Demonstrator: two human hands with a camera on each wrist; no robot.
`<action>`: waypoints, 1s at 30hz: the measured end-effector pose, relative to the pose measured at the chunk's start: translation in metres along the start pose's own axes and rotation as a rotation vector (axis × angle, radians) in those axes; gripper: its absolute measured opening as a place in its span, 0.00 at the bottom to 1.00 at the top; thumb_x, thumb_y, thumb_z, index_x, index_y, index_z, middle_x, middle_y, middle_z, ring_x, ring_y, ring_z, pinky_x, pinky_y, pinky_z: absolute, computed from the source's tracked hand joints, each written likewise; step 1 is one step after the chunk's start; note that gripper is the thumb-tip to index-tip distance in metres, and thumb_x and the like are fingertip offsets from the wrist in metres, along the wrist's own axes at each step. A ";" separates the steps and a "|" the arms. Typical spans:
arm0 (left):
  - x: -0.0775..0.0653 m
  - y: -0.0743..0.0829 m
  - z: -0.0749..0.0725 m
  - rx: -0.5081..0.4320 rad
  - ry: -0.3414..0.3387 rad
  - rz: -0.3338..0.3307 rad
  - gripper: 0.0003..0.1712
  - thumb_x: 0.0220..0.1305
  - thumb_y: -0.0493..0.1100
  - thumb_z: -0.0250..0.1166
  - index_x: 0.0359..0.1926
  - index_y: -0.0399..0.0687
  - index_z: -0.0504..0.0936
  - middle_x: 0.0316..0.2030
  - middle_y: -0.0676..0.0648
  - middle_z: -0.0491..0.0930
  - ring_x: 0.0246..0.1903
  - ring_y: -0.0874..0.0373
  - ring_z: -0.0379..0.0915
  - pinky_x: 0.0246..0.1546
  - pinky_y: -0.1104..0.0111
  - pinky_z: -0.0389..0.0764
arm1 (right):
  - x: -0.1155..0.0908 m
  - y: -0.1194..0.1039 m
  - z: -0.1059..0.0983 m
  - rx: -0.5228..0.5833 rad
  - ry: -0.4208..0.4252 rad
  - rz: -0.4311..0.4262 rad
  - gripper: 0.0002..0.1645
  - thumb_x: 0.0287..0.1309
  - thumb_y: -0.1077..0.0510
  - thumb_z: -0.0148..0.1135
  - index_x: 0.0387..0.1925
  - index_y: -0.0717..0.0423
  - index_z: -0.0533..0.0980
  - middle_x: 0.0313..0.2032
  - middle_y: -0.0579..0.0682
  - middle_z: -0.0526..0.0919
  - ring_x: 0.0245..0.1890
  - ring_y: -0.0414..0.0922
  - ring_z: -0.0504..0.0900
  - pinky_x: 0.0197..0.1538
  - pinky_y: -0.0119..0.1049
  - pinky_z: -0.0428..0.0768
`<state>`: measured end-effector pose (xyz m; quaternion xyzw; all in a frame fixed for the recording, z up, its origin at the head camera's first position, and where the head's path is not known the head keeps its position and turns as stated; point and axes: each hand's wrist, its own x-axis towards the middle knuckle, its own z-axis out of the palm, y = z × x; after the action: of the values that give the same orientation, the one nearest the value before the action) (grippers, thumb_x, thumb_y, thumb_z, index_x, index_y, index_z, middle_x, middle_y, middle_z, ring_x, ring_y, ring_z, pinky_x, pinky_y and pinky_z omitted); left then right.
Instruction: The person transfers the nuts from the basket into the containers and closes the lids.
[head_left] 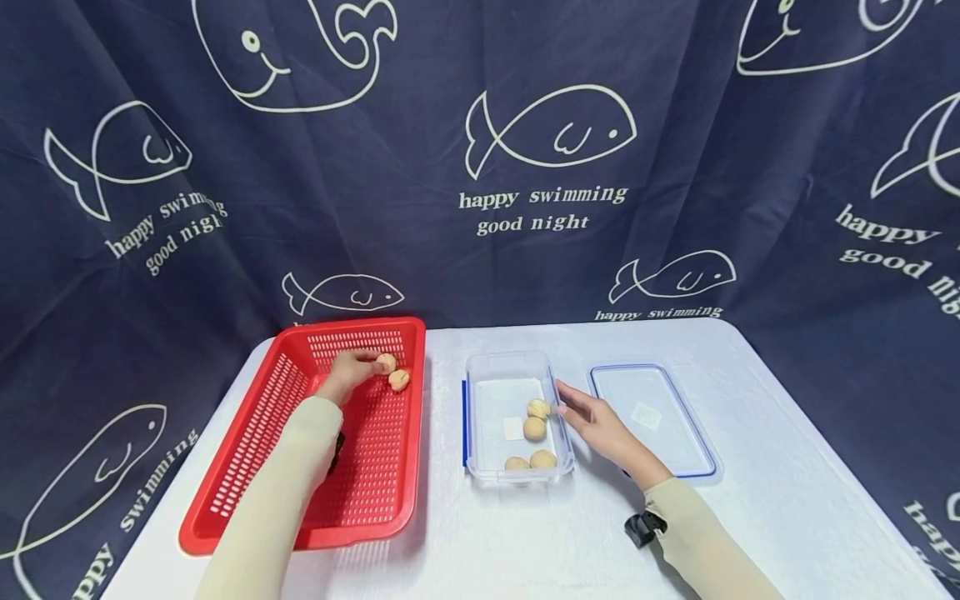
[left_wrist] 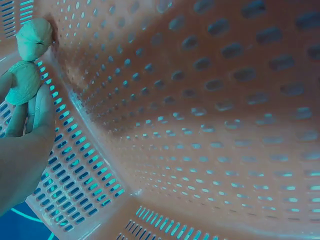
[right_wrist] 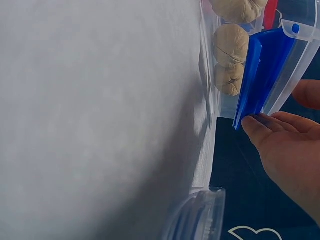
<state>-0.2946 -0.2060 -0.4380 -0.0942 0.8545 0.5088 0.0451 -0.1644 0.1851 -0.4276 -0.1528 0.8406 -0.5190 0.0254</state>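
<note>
My left hand point(head_left: 352, 371) reaches into the red plastic basket point(head_left: 375, 492) and pinches a walnut point(left_wrist: 24, 84) near its far right corner. A second walnut point(head_left: 399, 380) lies against the held one. To the right stands a clear plastic box point(head_left: 498, 392) with several walnuts point(head_left: 535, 429) on its floor. My right hand point(head_left: 598, 425) is at the box's right side, thumb near the rim. In the right wrist view, its extended fingertips touch the hanging blue latch flap point(right_wrist: 272, 62); the hand grips nothing there.
A clear lid point(head_left: 652, 417) with a blue seal lies on the white tablecloth point(head_left: 495, 542), right of the box. Another blue flap point(head_left: 465, 425) hangs on the box's left side. A dark blue curtain point(head_left: 420, 233) with fish drawings rises behind the table.
</note>
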 end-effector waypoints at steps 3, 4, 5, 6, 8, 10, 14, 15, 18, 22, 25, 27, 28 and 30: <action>-0.001 0.002 -0.004 -0.009 -0.019 0.002 0.24 0.61 0.35 0.64 0.57 0.30 0.75 0.54 0.33 0.75 0.47 0.47 0.69 0.52 0.59 0.73 | 0.002 0.003 0.000 0.006 -0.001 0.011 0.28 0.70 0.65 0.49 0.66 0.77 0.57 0.65 0.71 0.62 0.65 0.64 0.61 0.65 0.50 0.61; -0.002 0.003 -0.005 -0.014 -0.022 0.004 0.24 0.61 0.35 0.64 0.57 0.30 0.75 0.54 0.33 0.75 0.48 0.47 0.70 0.54 0.58 0.73 | 0.003 0.004 0.001 0.011 -0.001 0.017 0.28 0.70 0.65 0.49 0.66 0.77 0.57 0.65 0.71 0.61 0.65 0.64 0.61 0.66 0.50 0.61; -0.003 0.004 -0.006 -0.025 -0.028 0.004 0.24 0.62 0.35 0.64 0.58 0.30 0.74 0.54 0.33 0.74 0.48 0.47 0.70 0.55 0.57 0.73 | 0.004 0.007 0.001 0.016 0.000 0.024 0.28 0.70 0.65 0.49 0.66 0.76 0.57 0.65 0.70 0.61 0.66 0.63 0.61 0.66 0.50 0.60; -0.003 0.004 -0.007 -0.037 -0.034 -0.001 0.24 0.62 0.36 0.63 0.58 0.30 0.74 0.54 0.33 0.74 0.49 0.47 0.70 0.57 0.56 0.72 | 0.006 0.012 0.001 0.017 0.003 0.024 0.28 0.70 0.65 0.48 0.66 0.76 0.57 0.65 0.70 0.61 0.66 0.63 0.61 0.66 0.50 0.60; -0.004 0.006 -0.009 -0.066 -0.042 -0.007 0.24 0.63 0.36 0.63 0.59 0.31 0.73 0.54 0.33 0.74 0.49 0.47 0.70 0.58 0.54 0.71 | 0.008 0.022 0.002 0.018 0.009 0.020 0.28 0.70 0.66 0.48 0.67 0.74 0.57 0.66 0.69 0.61 0.66 0.62 0.60 0.66 0.49 0.60; -0.005 0.008 -0.011 -0.094 -0.054 -0.016 0.25 0.64 0.36 0.62 0.61 0.32 0.73 0.55 0.34 0.73 0.49 0.48 0.70 0.60 0.54 0.70 | 0.011 0.032 0.004 0.014 0.015 0.019 0.28 0.70 0.65 0.48 0.67 0.73 0.57 0.66 0.68 0.61 0.67 0.61 0.60 0.67 0.48 0.60; -0.005 0.012 -0.016 -0.136 -0.063 -0.022 0.26 0.65 0.37 0.61 0.62 0.33 0.71 0.58 0.34 0.71 0.51 0.49 0.72 0.61 0.54 0.70 | 0.013 0.043 0.005 0.007 0.019 0.011 0.29 0.70 0.63 0.49 0.68 0.70 0.58 0.67 0.66 0.62 0.67 0.60 0.61 0.67 0.47 0.60; -0.005 0.012 -0.017 -0.144 -0.064 -0.020 0.26 0.65 0.37 0.62 0.63 0.32 0.70 0.59 0.34 0.71 0.51 0.50 0.73 0.61 0.54 0.69 | 0.013 0.044 0.005 0.004 0.018 0.005 0.29 0.70 0.62 0.49 0.68 0.70 0.58 0.67 0.66 0.62 0.67 0.60 0.61 0.67 0.47 0.60; -0.005 0.015 -0.020 -0.202 -0.058 -0.029 0.26 0.65 0.36 0.62 0.63 0.33 0.70 0.60 0.34 0.70 0.52 0.50 0.74 0.62 0.55 0.69 | 0.013 0.046 0.005 0.012 0.025 0.000 0.29 0.70 0.62 0.50 0.68 0.69 0.59 0.66 0.66 0.62 0.67 0.60 0.61 0.66 0.47 0.60; -0.007 0.021 -0.023 -0.250 -0.054 -0.038 0.27 0.65 0.37 0.62 0.64 0.35 0.70 0.61 0.36 0.69 0.53 0.52 0.74 0.62 0.57 0.69 | 0.013 0.048 0.006 0.013 0.026 0.009 0.29 0.70 0.62 0.50 0.68 0.68 0.59 0.67 0.64 0.63 0.67 0.59 0.61 0.66 0.46 0.60; -0.009 0.027 -0.024 -0.269 -0.058 -0.027 0.28 0.66 0.39 0.62 0.65 0.36 0.70 0.62 0.38 0.69 0.56 0.53 0.72 0.62 0.60 0.69 | 0.013 0.048 0.006 0.006 0.022 0.009 0.29 0.70 0.62 0.50 0.68 0.68 0.59 0.67 0.64 0.63 0.67 0.59 0.61 0.66 0.46 0.61; -0.011 0.033 -0.024 -0.281 -0.067 -0.017 0.27 0.66 0.39 0.62 0.65 0.37 0.70 0.62 0.38 0.70 0.56 0.54 0.72 0.62 0.61 0.69 | 0.013 0.048 0.006 0.007 0.024 0.007 0.29 0.70 0.62 0.50 0.68 0.68 0.59 0.67 0.65 0.63 0.67 0.59 0.61 0.66 0.46 0.61; -0.012 0.036 -0.024 -0.284 -0.069 -0.009 0.28 0.66 0.40 0.62 0.65 0.37 0.70 0.61 0.39 0.70 0.56 0.55 0.73 0.62 0.62 0.70 | 0.013 0.048 0.006 0.006 0.025 0.005 0.29 0.70 0.62 0.50 0.68 0.68 0.59 0.66 0.65 0.63 0.67 0.59 0.61 0.66 0.46 0.61; -0.014 0.042 -0.023 -0.290 -0.067 -0.002 0.27 0.66 0.41 0.63 0.64 0.39 0.71 0.60 0.40 0.71 0.52 0.59 0.74 0.60 0.64 0.71 | 0.013 0.048 0.006 0.004 0.024 0.001 0.29 0.70 0.62 0.50 0.68 0.68 0.59 0.66 0.65 0.63 0.67 0.59 0.61 0.66 0.46 0.61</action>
<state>-0.2892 -0.2053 -0.3888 -0.0835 0.7700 0.6297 0.0603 -0.1866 0.1960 -0.4708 -0.1461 0.8398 -0.5227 0.0161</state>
